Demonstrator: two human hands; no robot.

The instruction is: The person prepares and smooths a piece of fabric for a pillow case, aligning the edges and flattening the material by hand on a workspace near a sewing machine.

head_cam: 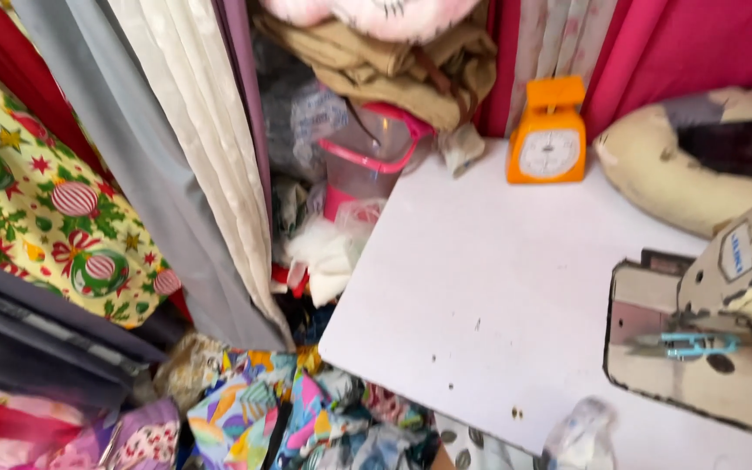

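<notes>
We see neither of our hands in frame, so we can't tell whether fingers are apart or together. Nearest our working spot: sewing machine (724, 313) at the right edge of the white table (480, 287), cream body, worn paint, with pale blue thread snips (694, 345) lying on its bed. Clear plastic jug (367, 161) with pink rim and handle stands just off the table's back-left corner, wedged among fabric; contents unclear. Orange dial scale (549, 132) sits upright at the table's back edge. Cream cushion (689, 165) right of it. Crumpled clear plastic (580, 439) at the front edge. Colourful fabric scraps (289, 418) are piled below. Christmas-print cloth (45, 209) far left.
</notes>
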